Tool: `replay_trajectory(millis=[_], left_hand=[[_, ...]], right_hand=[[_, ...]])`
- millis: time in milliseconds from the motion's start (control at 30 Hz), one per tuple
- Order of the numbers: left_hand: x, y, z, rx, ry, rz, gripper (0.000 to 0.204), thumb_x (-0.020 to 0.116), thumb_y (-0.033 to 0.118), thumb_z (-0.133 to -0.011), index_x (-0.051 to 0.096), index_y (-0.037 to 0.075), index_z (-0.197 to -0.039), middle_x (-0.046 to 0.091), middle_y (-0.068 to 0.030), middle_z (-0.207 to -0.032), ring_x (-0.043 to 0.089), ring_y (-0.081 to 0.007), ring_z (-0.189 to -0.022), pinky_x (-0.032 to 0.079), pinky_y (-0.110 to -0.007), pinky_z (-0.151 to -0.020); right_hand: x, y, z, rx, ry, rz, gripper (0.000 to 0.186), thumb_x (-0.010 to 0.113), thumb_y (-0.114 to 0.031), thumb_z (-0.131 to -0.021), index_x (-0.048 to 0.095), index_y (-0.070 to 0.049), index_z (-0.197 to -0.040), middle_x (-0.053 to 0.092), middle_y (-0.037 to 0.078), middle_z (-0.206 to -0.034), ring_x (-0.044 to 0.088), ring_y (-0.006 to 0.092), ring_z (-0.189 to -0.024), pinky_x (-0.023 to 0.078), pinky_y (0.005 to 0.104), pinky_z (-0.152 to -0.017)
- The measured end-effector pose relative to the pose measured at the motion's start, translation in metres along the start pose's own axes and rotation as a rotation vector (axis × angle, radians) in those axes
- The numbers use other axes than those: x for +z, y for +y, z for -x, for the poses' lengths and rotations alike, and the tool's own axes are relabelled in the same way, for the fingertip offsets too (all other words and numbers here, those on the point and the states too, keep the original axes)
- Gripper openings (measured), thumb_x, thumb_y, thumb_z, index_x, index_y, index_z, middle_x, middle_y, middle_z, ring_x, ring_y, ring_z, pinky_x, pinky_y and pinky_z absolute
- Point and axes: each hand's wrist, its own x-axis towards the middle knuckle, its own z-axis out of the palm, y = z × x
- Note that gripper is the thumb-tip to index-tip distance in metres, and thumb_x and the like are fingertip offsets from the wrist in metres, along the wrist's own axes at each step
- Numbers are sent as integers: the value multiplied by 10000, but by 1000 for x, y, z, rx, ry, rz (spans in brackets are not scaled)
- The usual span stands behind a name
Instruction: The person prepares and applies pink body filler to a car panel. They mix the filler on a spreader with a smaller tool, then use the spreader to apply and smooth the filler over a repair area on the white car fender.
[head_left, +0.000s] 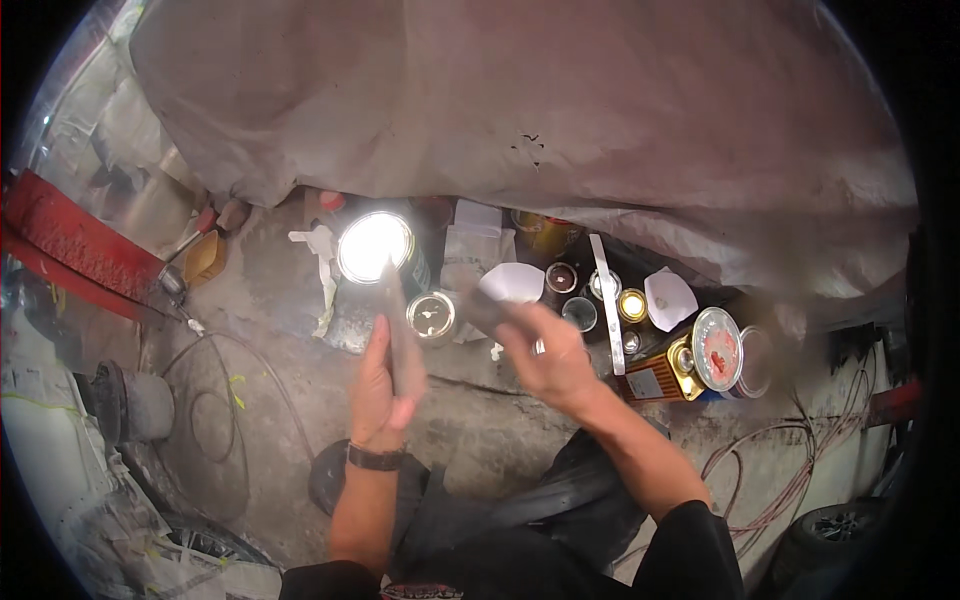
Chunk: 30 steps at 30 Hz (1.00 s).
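Note:
My left hand is closed round a long flat strip, blurred, like a stirring stick or blade, held upright in front of an open tin with a bright white top. My right hand grips a dark blurred object, angled toward the strip. Beyond my hands are a round tin with a pale marked top, white paper pieces, small cups, small tins, a long pale stick and a gold rectangular can with a smeared round lid on it.
A draped sheet spans the back above the cans. At left are a red curved panel, a yellow scoop and a grey bucket. Hoses lie on the floor at right, near a wheel. My knees are below my hands.

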Motion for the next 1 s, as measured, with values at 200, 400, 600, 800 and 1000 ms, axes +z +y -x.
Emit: replay_trajectory(millis=[200, 400, 600, 800, 1000], left_hand=[[-3, 4, 33, -639, -336, 912, 70, 485, 8, -981, 459, 41, -925, 515, -36, -648, 522, -122, -497, 392, -229, -410], [-14, 36, 47, -612, -466, 964, 25, 407, 45, -1018, 400, 69, -1021, 534, -56, -655, 522, -138, -480, 373, -253, -405], [-38, 92, 57, -219, -509, 971, 33, 392, 39, -1022, 396, 65, -1041, 513, -62, -646, 517, -153, -482, 354, -274, -416], [-51, 99, 44, -90, -407, 898, 94, 416, 21, -1007, 422, 4, -1100, 487, -66, -697, 493, -149, -488, 368, -266, -432], [-71, 78, 19, -316, -353, 965, 280, 506, 129, -1017, 510, -64, -1221, 478, -34, -761, 485, -120, -547, 388, -265, -479]], right_hand=[[42, -19, -14, -295, -87, 259, 467, 702, -8, -717, 638, -51, -1178, 594, 86, -853, 635, 254, -713, 524, 367, -601], [63, -13, -23, -208, -107, 221, 389, 668, -42, -804, 619, -51, -1189, 599, 106, -868, 637, 304, -757, 521, 404, -605], [90, -6, -14, 195, -741, -242, 394, 631, -226, -963, 576, 57, -1231, 670, 266, -1098, 654, 416, -996, 506, 453, -865], [152, 77, 95, 501, -1262, 164, 359, 526, -171, -845, 622, 132, -1011, 656, 350, -860, 664, 498, -773, 529, 550, -732], [102, -3, 21, 397, -746, 262, 229, 585, -90, -857, 593, 92, -997, 647, 363, -915, 645, 512, -859, 535, 537, -734]])
